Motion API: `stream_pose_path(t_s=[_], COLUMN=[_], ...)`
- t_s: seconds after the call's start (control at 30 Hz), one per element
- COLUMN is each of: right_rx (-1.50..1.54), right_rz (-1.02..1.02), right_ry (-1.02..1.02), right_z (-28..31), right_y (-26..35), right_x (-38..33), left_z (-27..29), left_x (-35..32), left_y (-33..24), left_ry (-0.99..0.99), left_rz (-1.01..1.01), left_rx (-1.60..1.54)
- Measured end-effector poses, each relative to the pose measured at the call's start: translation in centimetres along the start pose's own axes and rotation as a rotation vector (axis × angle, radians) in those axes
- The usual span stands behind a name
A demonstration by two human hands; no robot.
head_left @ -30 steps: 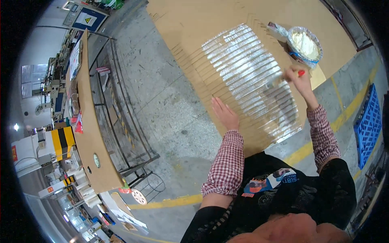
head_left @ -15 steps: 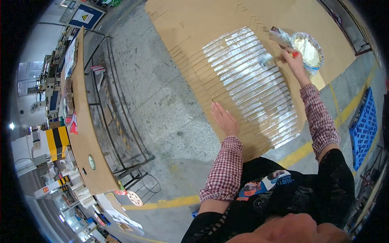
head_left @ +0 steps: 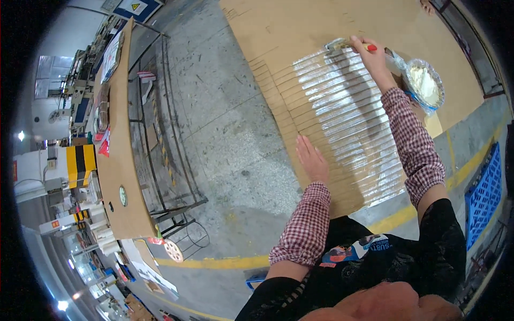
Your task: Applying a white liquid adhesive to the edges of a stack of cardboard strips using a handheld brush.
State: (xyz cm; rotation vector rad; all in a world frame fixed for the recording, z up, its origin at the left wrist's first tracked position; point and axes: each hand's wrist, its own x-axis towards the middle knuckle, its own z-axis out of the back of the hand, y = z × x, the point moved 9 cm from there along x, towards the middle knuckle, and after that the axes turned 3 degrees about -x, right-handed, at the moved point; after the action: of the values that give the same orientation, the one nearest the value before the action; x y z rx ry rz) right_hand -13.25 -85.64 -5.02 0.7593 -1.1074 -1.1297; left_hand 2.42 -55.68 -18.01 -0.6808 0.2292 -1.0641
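My right hand (head_left: 370, 58) is closed around a paintbrush (head_left: 336, 44) with a red-tipped handle. The brush head is at the far end of a row of brown cardboard strips (head_left: 286, 101), which lie side by side across the board. A wide band of wet, shiny white paste (head_left: 342, 109) covers their middle and right parts. Flat on the uncoated left part of the near strips rests my left hand (head_left: 313, 160), its fingers stretched out. Right of the brush stands a plastic-lined bowl (head_left: 441, 93) of thick white paste (head_left: 424, 85).
The strips lie on a large brown board (head_left: 391, 21). Another person's hand (head_left: 427, 7) shows at its far right. A blue plastic pallet (head_left: 483, 195) is on the right. Across the grey floor (head_left: 230, 117) to the left stands a board-topped table (head_left: 115, 176) with a metal frame.
My right hand has moved the brush away from me and left, from the coated middle to the far end of the strips. My left hand stays flat. Another person's hand has come into view.
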Motion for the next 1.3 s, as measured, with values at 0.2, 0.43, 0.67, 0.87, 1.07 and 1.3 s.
stream_pose_path(t_s=[0.2,0.43,0.67,0.87,1.07,1.3], right_rx=[-0.403,-0.421,-0.354,-0.082,0.042,-0.361], right_rz=[0.089,0.165,0.179,-0.23,-0.074,-0.205], right_ry=[0.125,0.033,0.165,0.202,-0.15,-0.249], right_z=[-4.2,-3.7,-4.2,7.8,25.0,30.4], right_y=[1.3,4.4,2.3,1.1,1.2,-7.8], right_x=[-0.8,-1.5,-5.0,-11.0,-7.3,-3.3], left_z=[0.1,0.0,-0.4,-0.6,0.0,0.2], left_x=[0.0,0.0,-0.1,0.0,0.1,-0.2], left_y=[0.7,0.4,0.6,0.7,0.3,0.1], left_ry=[0.0,0.002,0.011,0.004,-0.015,-0.044], left_rz=[0.025,0.008,0.02,0.013,-0.012,-0.037], left_rx=[-0.042,-0.074,-0.017,0.006,0.028,-0.001])
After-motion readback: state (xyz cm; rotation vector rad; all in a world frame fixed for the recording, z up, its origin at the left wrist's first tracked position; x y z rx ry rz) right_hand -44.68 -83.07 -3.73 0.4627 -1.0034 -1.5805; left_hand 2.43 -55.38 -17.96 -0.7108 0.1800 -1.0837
